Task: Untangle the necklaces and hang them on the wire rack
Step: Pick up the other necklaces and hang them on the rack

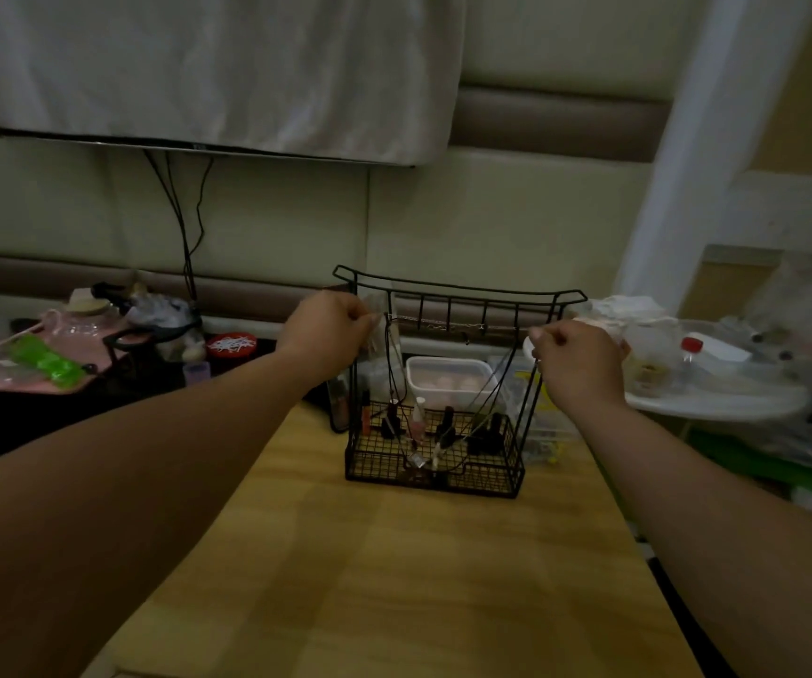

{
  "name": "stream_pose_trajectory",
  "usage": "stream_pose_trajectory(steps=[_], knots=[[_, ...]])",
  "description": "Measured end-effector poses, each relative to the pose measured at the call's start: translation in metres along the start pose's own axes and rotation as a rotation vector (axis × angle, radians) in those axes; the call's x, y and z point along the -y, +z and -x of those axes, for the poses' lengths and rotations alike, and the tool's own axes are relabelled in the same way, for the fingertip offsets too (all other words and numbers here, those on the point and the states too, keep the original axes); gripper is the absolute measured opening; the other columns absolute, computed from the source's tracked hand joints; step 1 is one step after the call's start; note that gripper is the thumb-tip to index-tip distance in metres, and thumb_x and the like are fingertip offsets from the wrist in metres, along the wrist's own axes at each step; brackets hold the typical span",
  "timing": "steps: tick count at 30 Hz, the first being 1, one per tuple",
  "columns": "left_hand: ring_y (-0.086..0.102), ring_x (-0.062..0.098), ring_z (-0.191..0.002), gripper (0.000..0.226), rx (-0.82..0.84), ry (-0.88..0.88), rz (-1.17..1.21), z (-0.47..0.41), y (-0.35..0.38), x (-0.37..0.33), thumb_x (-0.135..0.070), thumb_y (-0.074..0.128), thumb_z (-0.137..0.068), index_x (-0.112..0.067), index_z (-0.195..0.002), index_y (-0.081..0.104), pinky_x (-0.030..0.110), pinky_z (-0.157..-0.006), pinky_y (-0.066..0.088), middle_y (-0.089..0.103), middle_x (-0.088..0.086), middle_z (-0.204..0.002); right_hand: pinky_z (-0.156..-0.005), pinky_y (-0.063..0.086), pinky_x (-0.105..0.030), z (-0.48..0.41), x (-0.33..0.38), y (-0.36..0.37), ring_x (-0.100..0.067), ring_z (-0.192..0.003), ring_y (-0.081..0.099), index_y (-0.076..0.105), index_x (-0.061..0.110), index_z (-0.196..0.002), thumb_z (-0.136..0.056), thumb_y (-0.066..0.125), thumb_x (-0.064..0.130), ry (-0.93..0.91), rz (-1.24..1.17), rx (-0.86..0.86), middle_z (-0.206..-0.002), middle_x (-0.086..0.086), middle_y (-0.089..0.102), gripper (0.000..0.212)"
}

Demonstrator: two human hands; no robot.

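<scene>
My left hand [330, 330] and right hand [580, 364] each pinched an end of the chain [448, 325] along the rack [457, 290]. Its basket [435, 483] held small bottles [418, 423] and drooping cords [484, 393].

no readable text, labels, brands or numbers anywhere

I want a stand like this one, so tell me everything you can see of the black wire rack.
The wire rack looks like black metal wire and stands upright on the wooden table. Its top bar has upturned ends, and below it runs a rail with short vertical bars. Side posts lead down to a mesh basket holding small bottles. From the rail dark cords hang into the basket. The left hand and right hand appear to pinch a thin chain stretched along the rail.
</scene>
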State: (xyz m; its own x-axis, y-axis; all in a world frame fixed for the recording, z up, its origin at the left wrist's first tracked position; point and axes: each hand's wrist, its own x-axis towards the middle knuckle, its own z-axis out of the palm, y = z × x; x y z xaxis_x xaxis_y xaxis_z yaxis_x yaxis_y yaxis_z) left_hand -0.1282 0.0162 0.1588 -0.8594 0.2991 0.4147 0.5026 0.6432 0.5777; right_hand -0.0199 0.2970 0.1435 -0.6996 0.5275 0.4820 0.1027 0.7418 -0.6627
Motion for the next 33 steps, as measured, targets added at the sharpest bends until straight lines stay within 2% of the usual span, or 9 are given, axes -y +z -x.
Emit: stream_pose_trajectory(steps=[2,5,7,14,16,20,23,28,33], knots=[[0.069,0.015,-0.074,0.019,0.026,0.004,-0.027,0.003,0.005,0.005,-0.037,0.058,-0.106,-0.028,-0.095,0.07,0.035,-0.068,0.06,0.07,-0.003,-0.083,-0.063,0.025,-0.016,0.002,-0.002,0.004,-0.018,-0.084,0.059,0.072,0.023,-0.09,-0.105,0.055,0.035,0.004,0.009,0.016,-0.083,0.001,0.069,0.026],[0.069,0.015,-0.074,0.015,0.055,0.007,-0.033,0.008,0.013,0.012,-0.036,0.059,-0.105,-0.032,-0.094,0.069,0.041,-0.072,0.063,0.07,-0.004,-0.083,-0.069,0.046,-0.029,0.004,-0.008,0.013,-0.019,-0.083,0.066,0.072,0.025,-0.091,-0.104,0.057,0.034,-0.002,-0.036,0.027,-0.086,0.002,0.072,0.021],[0.069,0.016,-0.074,0.016,0.063,0.017,-0.034,0.01,0.017,0.013,-0.035,0.06,-0.105,-0.034,-0.091,0.067,0.042,-0.072,0.063,0.07,-0.003,-0.083,-0.068,0.047,-0.031,0.008,-0.01,0.017,-0.018,-0.081,0.066,0.071,0.026,-0.093,-0.104,0.057,0.034,0.0,-0.021,0.032,-0.087,0.003,0.072,0.019],[0.067,0.014,-0.074,0.017,0.103,-0.003,-0.003,0.019,0.027,0.017,-0.032,0.06,-0.105,-0.022,-0.098,0.073,0.033,-0.065,0.057,0.07,-0.002,-0.086,-0.079,0.057,-0.039,0.02,-0.024,0.029,-0.024,-0.084,0.069,0.075,0.02,-0.1,-0.103,0.056,0.039,0.028,0.027,0.05,-0.094,-0.002,0.075,0.028],[0.066,0.014,-0.073,0.019,0.112,-0.017,0.007,0.022,0.032,0.02,-0.032,0.06,-0.105,-0.02,-0.1,0.074,0.035,-0.067,0.058,0.069,-0.003,-0.084,-0.075,0.055,-0.037,0.024,-0.028,0.031,-0.023,-0.082,0.067,0.076,0.018,-0.102,-0.103,0.055,0.038,0.033,0.027,0.06,-0.093,-0.003,0.075,0.029],[0.069,0.016,-0.082,0.018,0.154,-0.035,0.038,0.029,0.041,0.024,-0.032,0.061,-0.105,-0.021,-0.103,0.075,0.037,-0.074,0.06,0.071,-0.001,-0.09,-0.059,0.037,-0.025,0.033,-0.033,0.035,-0.016,-0.072,0.059,0.073,0.019,-0.1,-0.105,0.055,0.036,0.044,0.053,0.095,-0.084,-0.001,0.069,0.025],[0.07,0.018,-0.085,0.017,0.175,-0.054,0.06,0.034,0.045,0.024,-0.03,0.06,-0.105,-0.02,-0.106,0.074,0.043,-0.08,0.062,0.072,0.002,-0.097,-0.066,0.047,-0.031,0.038,-0.034,0.04,-0.023,-0.08,0.065,0.074,0.018,-0.105,-0.104,0.056,0.036,0.064,0.017,0.112,-0.089,-0.003,0.071,0.025],[0.07,0.018,-0.086,0.017,0.204,-0.062,0.094,0.037,0.051,0.021,-0.027,0.061,-0.105,-0.018,-0.108,0.075,0.041,-0.08,0.062,0.072,0.002,-0.1,-0.071,0.044,-0.032,0.042,-0.032,0.046,-0.02,-0.085,0.061,0.074,0.016,-0.108,-0.104,0.056,0.035,0.065,0.033,0.146,-0.093,-0.001,0.067,0.026],[0.068,0.013,-0.083,0.009,0.265,-0.079,0.111,0.044,0.064,0.022,-0.027,0.065,-0.102,-0.03,-0.094,0.068,0.032,-0.072,0.056,0.069,-0.004,-0.091,-0.059,0.038,-0.025,0.053,-0.034,0.057,-0.016,-0.078,0.062,0.068,0.023,-0.084,-0.102,0.06,0.032,0.119,0.005,0.248,-0.086,0.0,0.067,0.022]])
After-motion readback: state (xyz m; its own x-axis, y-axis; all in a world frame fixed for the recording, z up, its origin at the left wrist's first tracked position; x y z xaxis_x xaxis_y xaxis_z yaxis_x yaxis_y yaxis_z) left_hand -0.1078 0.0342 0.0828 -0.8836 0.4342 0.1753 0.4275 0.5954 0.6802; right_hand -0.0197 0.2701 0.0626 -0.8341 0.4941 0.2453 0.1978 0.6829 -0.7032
